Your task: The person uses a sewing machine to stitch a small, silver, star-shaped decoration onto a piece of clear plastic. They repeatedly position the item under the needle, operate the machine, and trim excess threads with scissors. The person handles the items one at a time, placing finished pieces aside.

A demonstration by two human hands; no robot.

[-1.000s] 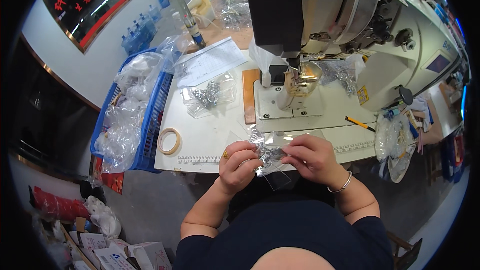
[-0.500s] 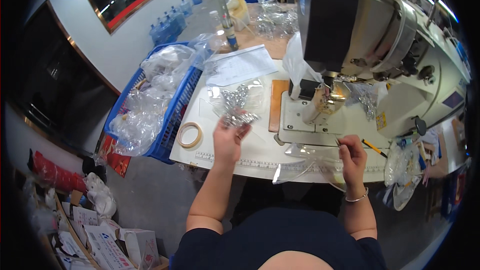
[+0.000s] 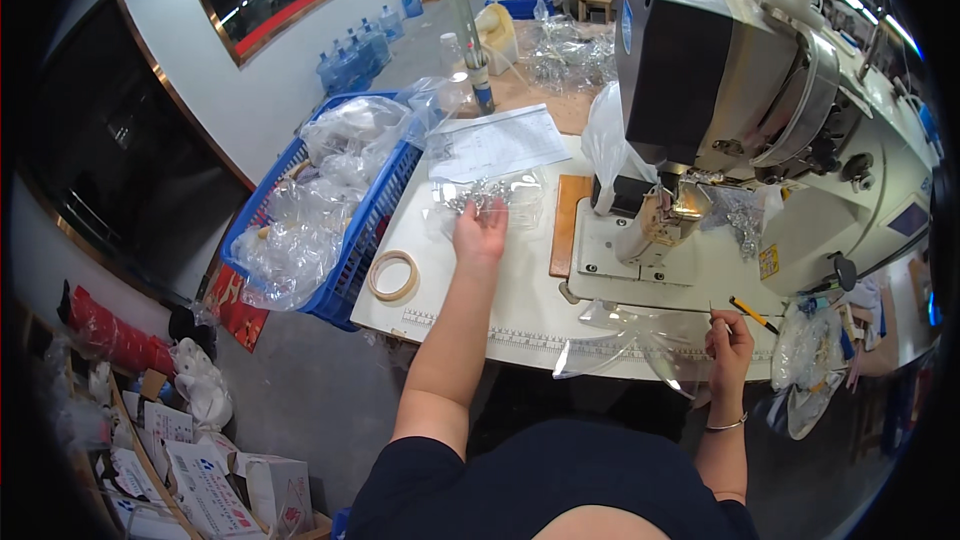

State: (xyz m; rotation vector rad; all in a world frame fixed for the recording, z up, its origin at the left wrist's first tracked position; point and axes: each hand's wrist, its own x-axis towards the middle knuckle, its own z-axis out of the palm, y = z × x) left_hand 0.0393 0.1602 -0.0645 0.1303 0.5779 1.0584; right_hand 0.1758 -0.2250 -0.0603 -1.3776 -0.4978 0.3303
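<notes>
My left hand [image 3: 480, 233] reaches forward with its fingers stretched out, at the near edge of a heap of small shiny silver pieces [image 3: 484, 192]. Those pieces lie on clear plastic [image 3: 527, 200] on the white table [image 3: 520, 290]; their exact kind is too small to tell. My right hand [image 3: 732, 342] is closed near the front edge, pinching a thin pointed tool [image 3: 711, 307] that is mostly hidden by the fingers. A bent clear plastic sheet [image 3: 610, 345] lies beside it over the table's printed ruler; whether the hand touches it I cannot tell.
An industrial sewing machine [image 3: 690, 70] fills the right side. A tape roll [image 3: 392, 275] and a paper sheet [image 3: 500, 143] lie on the table. Left stands a blue basket [image 3: 352, 265] of plastic bags. A yellow-black pen [image 3: 752, 315] lies near my right hand.
My left hand has moved forward and let go of the silver bunch it held, and its fingers have opened. My right hand has shifted slightly right and nearer to me. The view has shifted a little.
</notes>
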